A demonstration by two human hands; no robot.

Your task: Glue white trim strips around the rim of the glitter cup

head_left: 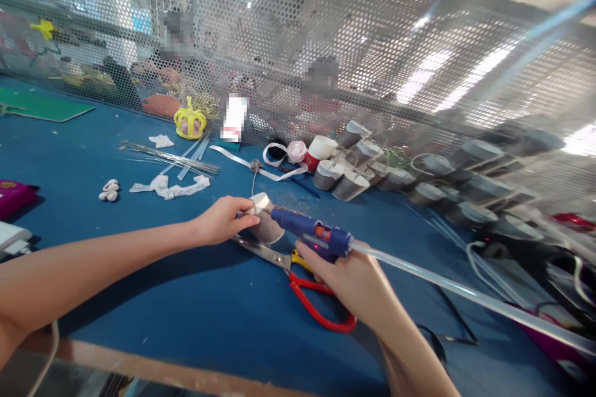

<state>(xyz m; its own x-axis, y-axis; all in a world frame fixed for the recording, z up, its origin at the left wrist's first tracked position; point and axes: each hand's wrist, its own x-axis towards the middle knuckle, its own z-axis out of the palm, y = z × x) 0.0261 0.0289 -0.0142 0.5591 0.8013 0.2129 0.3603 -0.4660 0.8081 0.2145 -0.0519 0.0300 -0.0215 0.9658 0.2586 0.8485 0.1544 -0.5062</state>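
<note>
One grey-white tapered cup (270, 231): left hand (223, 221) pinching; right hand (350, 278) gripping blue glue gun (298, 224).
Likely light, stiff; hold rim (262, 200).

Operator's own body, head view: both arms show uncovered. Left hand (223, 220): bare, with slender fingers and a narrow wrist. Left forearm (116, 254): bare, smooth in outline, widening steadily from the wrist; uncovered as far as the frame's left edge. Right hand (351, 282): likewise bare, its back broad and gently rounded (several fingers hidden, nail detail too small to read). Right forearm (407, 344): bare, slim at the wrist, its underside in shade, cut off by the bottom edge of the view.
</note>
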